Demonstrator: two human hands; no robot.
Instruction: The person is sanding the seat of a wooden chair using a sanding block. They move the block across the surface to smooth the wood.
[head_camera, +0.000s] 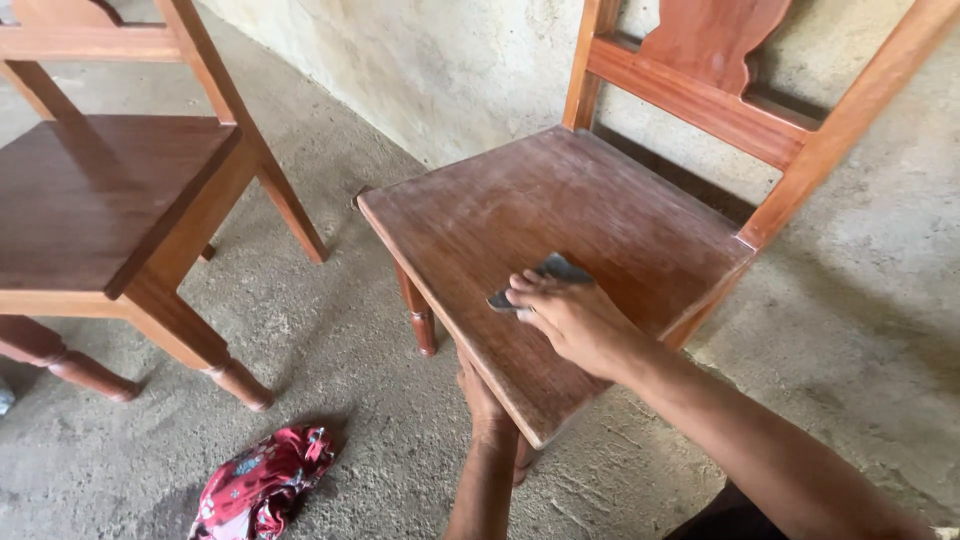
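Here, the fingers of the right hand (572, 318) lie close together and flat, pressing a small dark grey sheet of abrasive paper (545, 276) onto the worn reddish-brown wooden seat (520, 215) of a high-backed wooden chair (690, 90); the sheet sits near the seat's front right part, mostly covered by the fingertips; the left hand (482, 395) reaches under the seat's front edge, and whether its fingers are spread or clamped on the wood cannot be told, since the seat hides them; judging by the pale, scuffed patches across the seat, the step in hand looks like sanding the seat top, with the near strip darker and seemingly less worked; a further stroke would likely call for even downward pressure and a steady grip beneath to stop the chair shifting; the chair stands on a rough grey concrete floor (380, 400), close to a pale mottled plaster wall (440, 70); a second, darker polished wooden chair (110, 200) stands to the left, well apart; a crumpled red patterned cloth (262, 485) lies on the floor between the two.
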